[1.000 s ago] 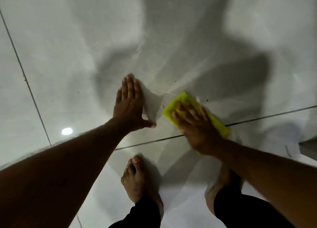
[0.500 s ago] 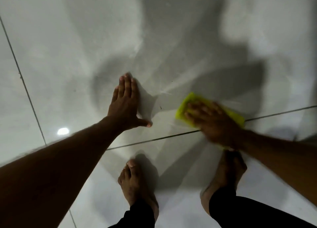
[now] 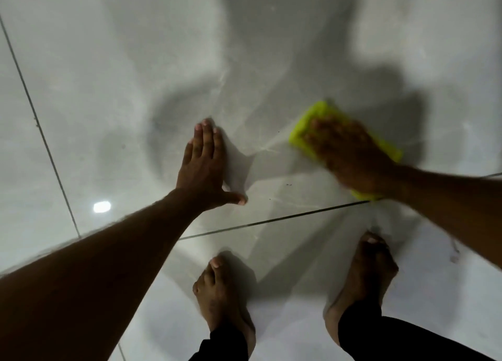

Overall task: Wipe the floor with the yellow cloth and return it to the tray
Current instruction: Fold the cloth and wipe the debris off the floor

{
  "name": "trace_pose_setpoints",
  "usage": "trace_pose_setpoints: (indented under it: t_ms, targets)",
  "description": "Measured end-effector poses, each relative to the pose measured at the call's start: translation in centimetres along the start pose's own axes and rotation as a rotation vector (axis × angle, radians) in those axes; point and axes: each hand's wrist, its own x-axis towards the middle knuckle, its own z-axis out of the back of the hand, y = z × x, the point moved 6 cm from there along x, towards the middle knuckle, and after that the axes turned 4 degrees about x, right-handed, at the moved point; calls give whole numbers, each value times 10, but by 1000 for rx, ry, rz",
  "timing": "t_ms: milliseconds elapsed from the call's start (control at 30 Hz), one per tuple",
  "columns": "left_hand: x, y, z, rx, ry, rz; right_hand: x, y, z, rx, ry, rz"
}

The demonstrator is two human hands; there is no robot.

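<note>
right hand point(image 3: 353, 154) grip: palm down, fingers spread flat over the yellow cloth point(image 3: 307, 124), pressing it to the floor point(image 3: 108, 89); nothing pinched, just flat pressure. hand blurred, fingertips hard to separate.

nearest the camera: two bare feet. left foot point(image 3: 217, 292) and right foot point(image 3: 364, 279) both planted on the near tile, toes pointing away, dark trouser hems point(image 3: 380, 333) at the bottom edge. a dark grout line point(image 3: 271, 221) runs left to right just past the toes, rising slightly toward the right.

beyond that line, left hand point(image 3: 203, 168) lies flat on the glossy tile, fingers together and pointing away, thumb splayed out to the right; it holds nothing. left forearm comes in from the lower left, long and straight. right forearm enters from the right edge, angled up-left to the wrist.

cloth sits right of the left hand, well apart from it, its near corner just beside the grout line. long axis diagonal: far-left corner to near-right corner. bright edge shows past the fingertips and under the wrist.

open tile lies beyond and left of both hands; a second grout line point(image 3: 40, 132) runs along the far left. a light reflection point(image 3: 102, 206) shows left of the forearm. broad shadow on the far tile.
</note>
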Motion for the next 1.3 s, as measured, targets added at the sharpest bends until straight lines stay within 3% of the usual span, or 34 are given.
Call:
trace_pose_setpoints:
  t_ms: [67,133,233,367,467,533,600,733,833,900,967,1033,1100,1200,1300]
  targets:
    - [1,-1,-1,-1,-12,-9,40,-9,16,72,-84,-326]
    - [1,0,-2,1,-20,-13,65,41,19,158,-150,-413]
    - [0,3,-1,0,-17,-8,44,126,-4,136,-92,-9]
    - [-1,2,1,0,-1,2,-8,69,-11,-6,27,378]
    - [0,1,0,5,-8,4,29,-3,1,-48,-32,159]
    - [1,0,-1,7,-8,2,61,1,19,6,-128,-140]
    - [1,0,0,11,-7,5,68,41,19,82,-171,-233]
    - [-2,0,2,13,8,9,-5,113,-9,23,8,190]
    - [-2,-1,4,24,6,12,-29,66,-3,11,27,399]
    - [0,-1,2,29,1,11,-4,8,6,-31,-65,246]
    - [0,-1,0,35,-6,6,37,-27,18,-12,-121,-86]
    - [2,0,-2,33,-10,4,69,-15,26,68,-210,-418]
    - [2,1,-2,39,-13,9,85,32,23,138,-253,-498]
    - [1,-1,1,49,-11,7,62,113,-1,169,-229,-234]
    - [0,-3,5,52,-3,17,-1,116,-16,127,-130,72]
